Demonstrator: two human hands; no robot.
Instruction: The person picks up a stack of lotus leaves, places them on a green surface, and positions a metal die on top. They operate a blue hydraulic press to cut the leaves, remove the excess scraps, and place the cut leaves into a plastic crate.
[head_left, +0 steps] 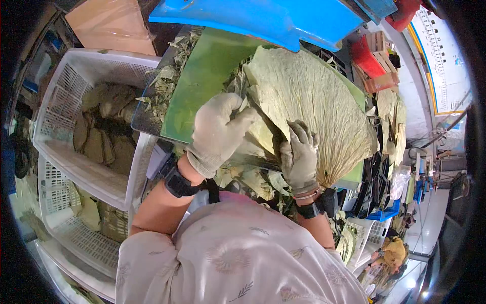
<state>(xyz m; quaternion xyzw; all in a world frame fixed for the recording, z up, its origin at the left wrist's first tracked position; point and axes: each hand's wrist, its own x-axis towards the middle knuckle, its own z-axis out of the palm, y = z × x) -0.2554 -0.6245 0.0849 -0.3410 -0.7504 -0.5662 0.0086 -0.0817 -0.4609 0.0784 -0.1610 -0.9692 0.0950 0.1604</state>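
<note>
A large, dried, pale green leaf [319,101] with fanned ribs lies over a green board [202,66]. My left hand [217,129], in a whitish glove, pinches the leaf's left edge between thumb and fingers. My right hand [301,157], gloved too, rests at the leaf's lower edge, its fingers apart and partly over a fold. Leaf scraps [167,83] lie along the board's left side.
White crates [136,167] with dried leaf pieces stand at the left. A blue plastic tray [253,17] sits beyond the board. Leaf scraps lie near my body. Another person [394,253] is at the lower right.
</note>
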